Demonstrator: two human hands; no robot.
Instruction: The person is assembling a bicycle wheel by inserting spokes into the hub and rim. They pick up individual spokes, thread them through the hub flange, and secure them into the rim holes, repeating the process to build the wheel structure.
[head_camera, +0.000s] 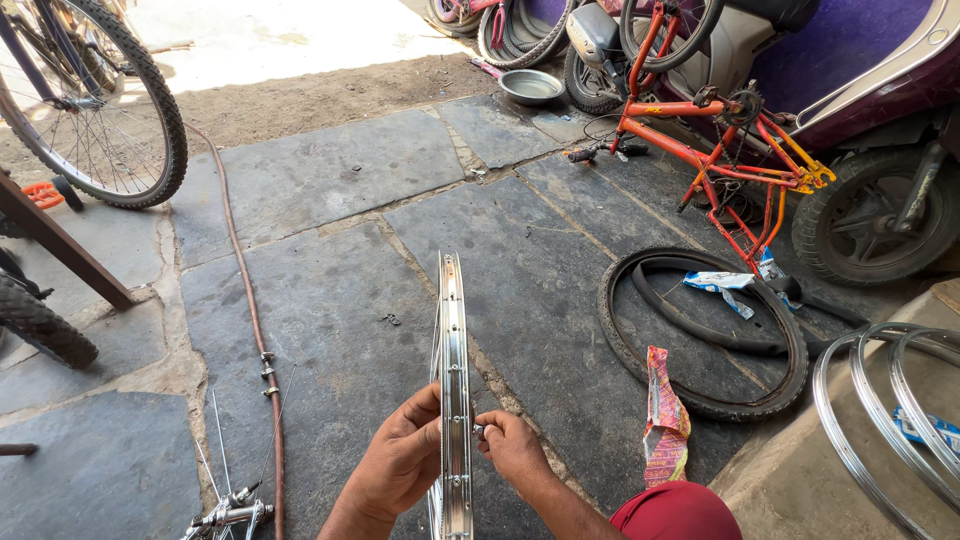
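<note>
A shiny metal bicycle wheel rim (452, 330) stands upright on edge in front of me, seen almost edge-on, with thin spokes along its left side. My left hand (400, 462) grips the rim's near part from the left. My right hand (512, 447) is on the rim's right side, its fingertips pinching a small metal spoke nipple (479, 429) against the rim. A red-clad knee (675, 510) shows at the bottom right.
A wheel hub with loose spokes (232, 512) lies at bottom left beside a brown hose (250, 320). A black tyre (700, 340), a crumpled wrapper (663, 420), bare rims (890, 420), an orange bike frame (720, 150), a scooter (860, 90), a steel bowl (531, 87) and a bicycle wheel (95, 100) surround the stone floor.
</note>
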